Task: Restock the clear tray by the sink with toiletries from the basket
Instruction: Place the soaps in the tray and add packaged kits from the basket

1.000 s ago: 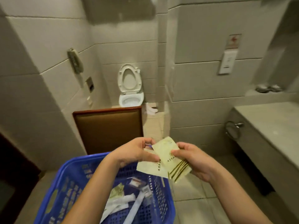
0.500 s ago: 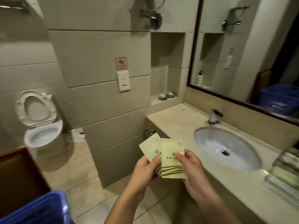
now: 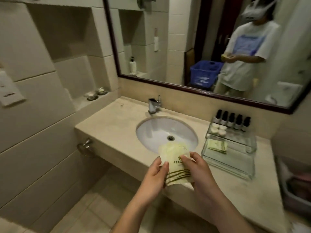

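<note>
Both hands hold pale yellow toiletry packets with green stripes, in front of the sink's near rim. My left hand pinches their left edge; my right hand grips the right side with the thumb on top. The clear tray stands on the counter right of the sink, a hand's width from my right hand. Its back tier carries several small dark-capped bottles and white round pots; a yellow packet lies in its front part. The blue basket shows only in the mirror.
The oval white sink with a chrome tap sits in the beige counter. A dark-framed mirror hangs above. Soap dishes rest in the wall niche at left. A grey bin stands at the right edge.
The view has swung right from the basket and toilet to the sink counter. Both hands carried the packets along, now over the sink's front edge near the clear tray.
</note>
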